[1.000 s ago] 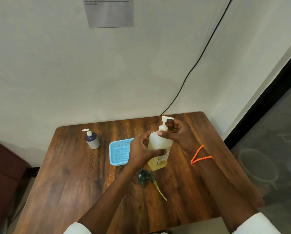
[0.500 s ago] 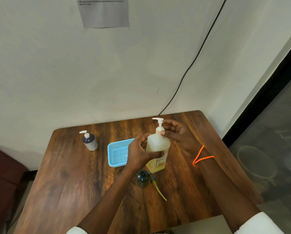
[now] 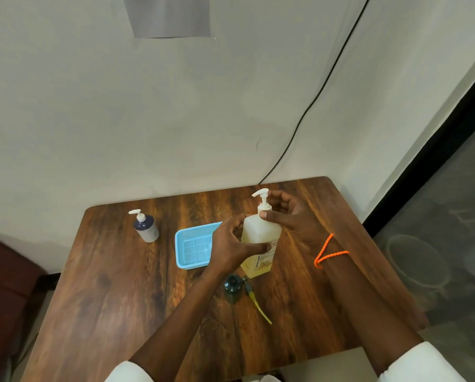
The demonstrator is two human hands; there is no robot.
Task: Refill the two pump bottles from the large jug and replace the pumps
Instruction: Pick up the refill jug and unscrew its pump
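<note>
A large translucent jug (image 3: 259, 232) of yellow liquid with a white pump (image 3: 262, 199) stands upright on the wooden table (image 3: 120, 285), near its middle. My left hand (image 3: 235, 244) wraps the jug's body from the left. My right hand (image 3: 288, 213) has its thumb and fingers around the pump collar at the jug's neck. A small dark-blue pump bottle (image 3: 145, 227) with its white pump on stands at the back left. In front of the jug stands a small dark green bottle (image 3: 233, 288) with no pump; beside it lies a pump with a yellow tube (image 3: 258, 304).
A light blue plastic basket (image 3: 193, 249) sits left of the jug, partly behind my left hand. A black cable runs down the wall to the table's back edge. A paper sheet hangs on the wall. A dark red seat is at the left; a pale bucket stands on the floor at the right.
The pump head has turned from pointing right to pointing left under my right hand. My left hand keeps its hold on the jug, which stays in place.
</note>
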